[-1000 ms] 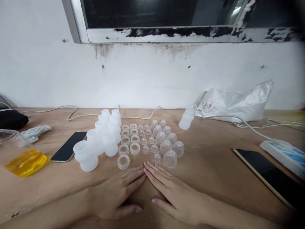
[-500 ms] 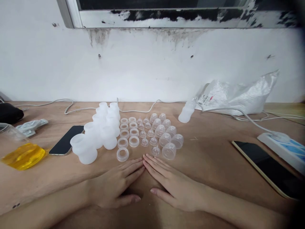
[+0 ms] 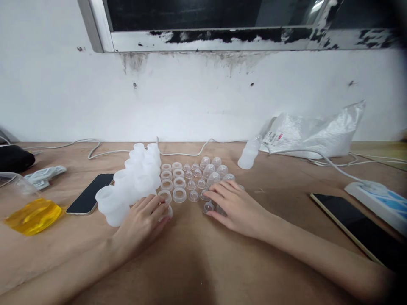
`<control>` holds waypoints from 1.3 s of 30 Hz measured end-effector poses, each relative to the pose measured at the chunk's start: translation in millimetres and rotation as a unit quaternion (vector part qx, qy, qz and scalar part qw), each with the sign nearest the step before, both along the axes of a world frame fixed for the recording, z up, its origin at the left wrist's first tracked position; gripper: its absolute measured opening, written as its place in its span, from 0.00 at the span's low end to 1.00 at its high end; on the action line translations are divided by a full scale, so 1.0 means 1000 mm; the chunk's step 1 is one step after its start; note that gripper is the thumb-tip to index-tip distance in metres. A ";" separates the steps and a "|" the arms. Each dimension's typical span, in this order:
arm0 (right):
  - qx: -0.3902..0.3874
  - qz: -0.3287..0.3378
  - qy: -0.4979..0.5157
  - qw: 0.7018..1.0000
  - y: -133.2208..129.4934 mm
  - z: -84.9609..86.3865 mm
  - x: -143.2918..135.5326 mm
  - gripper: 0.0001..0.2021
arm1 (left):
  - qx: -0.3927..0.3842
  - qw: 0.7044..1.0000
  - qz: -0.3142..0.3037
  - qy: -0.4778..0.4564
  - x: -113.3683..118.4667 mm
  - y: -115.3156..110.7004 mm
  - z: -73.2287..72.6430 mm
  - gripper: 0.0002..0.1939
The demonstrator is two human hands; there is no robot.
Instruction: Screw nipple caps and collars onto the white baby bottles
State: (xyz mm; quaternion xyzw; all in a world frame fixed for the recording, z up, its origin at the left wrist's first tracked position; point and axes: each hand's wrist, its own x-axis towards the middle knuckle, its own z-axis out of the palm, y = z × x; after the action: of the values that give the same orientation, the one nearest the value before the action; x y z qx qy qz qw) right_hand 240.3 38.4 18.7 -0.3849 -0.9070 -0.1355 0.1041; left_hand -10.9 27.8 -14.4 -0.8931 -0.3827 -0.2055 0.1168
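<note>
My left hand (image 3: 144,218) is closed with its fingertips around the nearest clear bottle ring (image 3: 171,211), partly hidden by the fingers. Behind it stand two columns of rings (image 3: 179,195) on the table. My right hand (image 3: 237,207) reaches over the near clear dome caps, fingers apart and curved, hiding several of them. Its thumb is beside the front clear nipple (image 3: 209,207); whether it touches is unclear. More dome caps (image 3: 209,170) and nipples (image 3: 193,196) stand in columns beyond. White frosted bottles (image 3: 111,205) stand open-topped to the left.
An assembled bottle (image 3: 248,156) stands farther back, before a white plastic bag (image 3: 314,135). Phones lie left (image 3: 90,194) and right (image 3: 343,224), with a power strip (image 3: 378,203) at right. A container of yellow liquid (image 3: 34,216) is at left. Cables (image 3: 190,148) run along the wall.
My hands have parted from fingertip contact in front of the rows. The left has moved left onto the front ring, the right to the right over the near dome caps.
</note>
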 end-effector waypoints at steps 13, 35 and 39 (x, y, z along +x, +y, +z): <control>-0.035 -0.028 -0.067 0.997 0.009 -0.006 -0.010 0.03 | -0.146 0.983 0.111 -0.003 0.002 -0.004 -0.014 0.15; -0.177 0.008 0.393 0.902 0.008 0.016 -0.020 0.09 | -0.470 0.759 -0.032 -0.450 0.024 0.007 0.017 0.16; -0.136 0.055 0.469 0.871 0.020 0.040 -0.019 0.09 | -0.542 0.583 -0.114 -0.594 0.046 0.022 0.039 0.11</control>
State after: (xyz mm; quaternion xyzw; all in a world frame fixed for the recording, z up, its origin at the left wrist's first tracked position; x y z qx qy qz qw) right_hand 221.8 58.3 58.2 -0.3632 -0.7804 0.1918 0.4714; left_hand 34.6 49.9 24.9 -0.5063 -0.3018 -0.4558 -0.6670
